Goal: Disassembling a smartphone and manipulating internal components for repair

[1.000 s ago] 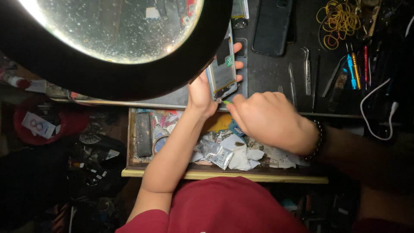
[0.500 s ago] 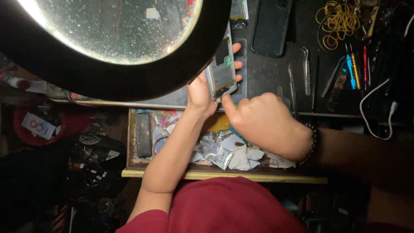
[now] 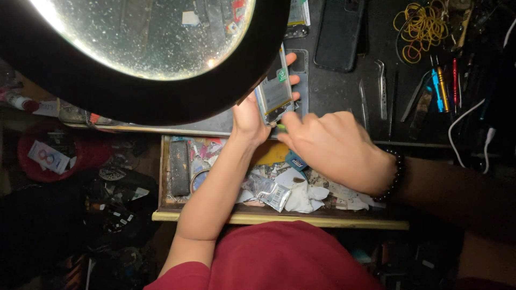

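My left hand [image 3: 252, 115] grips an opened smartphone [image 3: 274, 91] with its back removed, tilted upright just below the rim of a round magnifier lamp [image 3: 145, 48]. My right hand [image 3: 333, 147], a dark bead bracelet on its wrist, presses a small green-tipped tool [image 3: 280, 127] against the phone's lower edge. Its fingers are closed around the tool, most of which is hidden.
A black phone case [image 3: 338, 35] lies on the dark work mat [image 3: 333, 91], with tweezers [image 3: 381, 88], screwdrivers [image 3: 443, 86], yellow rubber bands [image 3: 422, 24] and a white cable [image 3: 467, 129] to the right. An open wooden drawer [image 3: 269, 217] below holds papers and packets.
My right hand has shifted slightly right and down along the phone's lower edge. The left hand and phone stay almost still.
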